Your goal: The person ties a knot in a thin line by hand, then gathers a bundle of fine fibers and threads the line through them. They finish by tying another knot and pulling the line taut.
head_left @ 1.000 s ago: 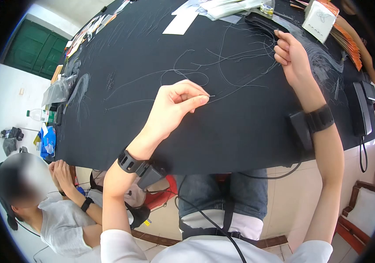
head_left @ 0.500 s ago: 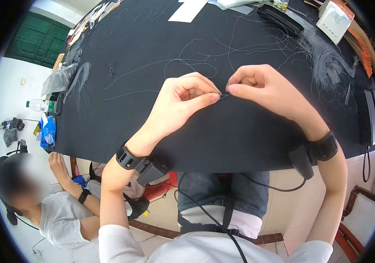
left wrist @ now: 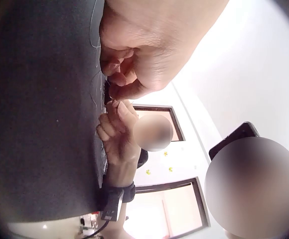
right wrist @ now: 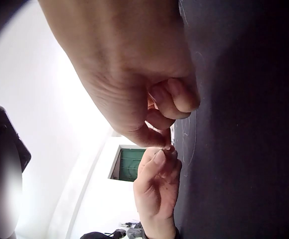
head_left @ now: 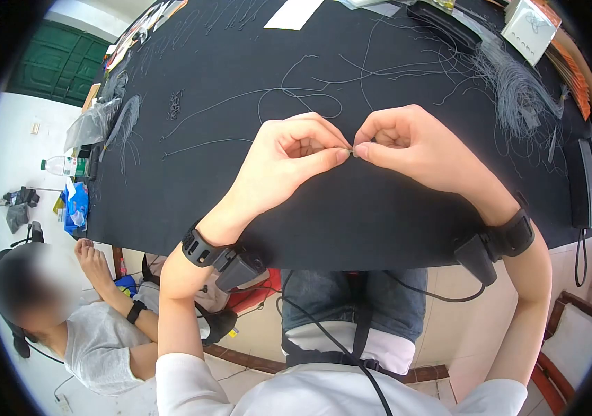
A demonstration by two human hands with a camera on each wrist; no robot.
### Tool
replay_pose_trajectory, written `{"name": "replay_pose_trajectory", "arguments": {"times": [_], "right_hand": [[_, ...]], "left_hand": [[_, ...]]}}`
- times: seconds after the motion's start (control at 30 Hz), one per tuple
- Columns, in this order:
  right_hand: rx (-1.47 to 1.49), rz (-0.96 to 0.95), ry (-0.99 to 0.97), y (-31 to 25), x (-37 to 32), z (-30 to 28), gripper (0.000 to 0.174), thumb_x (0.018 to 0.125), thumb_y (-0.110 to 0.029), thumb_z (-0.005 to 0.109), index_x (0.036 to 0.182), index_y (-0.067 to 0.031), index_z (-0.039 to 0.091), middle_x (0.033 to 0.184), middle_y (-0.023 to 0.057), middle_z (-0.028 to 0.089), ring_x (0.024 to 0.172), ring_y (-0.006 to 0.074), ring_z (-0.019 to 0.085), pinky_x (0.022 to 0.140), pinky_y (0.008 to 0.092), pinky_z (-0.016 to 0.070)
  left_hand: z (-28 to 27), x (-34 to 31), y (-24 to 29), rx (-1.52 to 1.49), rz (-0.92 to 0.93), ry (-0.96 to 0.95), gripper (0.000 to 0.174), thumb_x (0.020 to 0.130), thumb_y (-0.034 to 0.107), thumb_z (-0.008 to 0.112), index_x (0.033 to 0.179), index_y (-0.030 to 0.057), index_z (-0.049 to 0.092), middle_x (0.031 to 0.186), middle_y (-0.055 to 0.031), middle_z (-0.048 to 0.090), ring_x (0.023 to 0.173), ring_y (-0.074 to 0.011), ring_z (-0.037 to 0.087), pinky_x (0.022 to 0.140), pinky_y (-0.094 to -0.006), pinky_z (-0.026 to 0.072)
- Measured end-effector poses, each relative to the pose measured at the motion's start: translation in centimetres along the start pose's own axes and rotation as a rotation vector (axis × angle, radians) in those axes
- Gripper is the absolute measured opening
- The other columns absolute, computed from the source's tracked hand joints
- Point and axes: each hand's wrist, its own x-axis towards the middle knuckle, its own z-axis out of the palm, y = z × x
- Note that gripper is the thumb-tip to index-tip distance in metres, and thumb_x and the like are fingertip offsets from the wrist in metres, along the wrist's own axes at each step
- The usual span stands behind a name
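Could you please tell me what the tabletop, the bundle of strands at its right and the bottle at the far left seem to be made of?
Tabletop: matte black, perhaps cloth or coated board; no sharp reflections show.
Bundle of strands: probably nylon line, being thin, grey and faintly shiny, though fine wire is possible.
Bottle: likely clear, glossy plastic, judging by its see-through body.

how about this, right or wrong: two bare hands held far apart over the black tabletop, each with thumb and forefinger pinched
Not far apart: the head view shows the bare left hand and bare right hand with pinched fingertips close together over the black tabletop.
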Motion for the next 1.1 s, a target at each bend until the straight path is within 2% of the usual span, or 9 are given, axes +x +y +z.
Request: {"name": "replay_pose_trajectory", "arguments": {"times": [0.77,1.1], "right_hand": [[0.003,-0.013,-0.008,-0.44,-0.15,-0.1,0.021,0.08,-0.014,0.057,0.08,0.0061,0.061,0.049,0.0015,0.046,0.045,0.0068,0.038,0.044,0.0243,0.0305],[-0.031,0.024,0.002,-0.69,-0.28,-0.39,0.024,0.082,-0.018,0.057,0.085,0.0054,0.062,0.051,0.0003,0.048,0.045,0.0071,0.039,0.044,0.0247,0.0298]], "left_hand": [[0.1,-0.03,0.02,0.004,0.019,-0.006,0.006,0.077,0.0,0.063,0.082,-0.0009,0.066,0.085,-0.0045,0.061,0.071,-0.0069,0.054,0.062,-0.0186,0.0419],[0.0,0.04,-0.04,0.004,0.047,0.006,0.006,0.077,0.002,0.064,0.082,0.0002,0.066,0.086,-0.004,0.061,0.07,-0.0056,0.053,0.06,-0.0179,0.0408]]}}
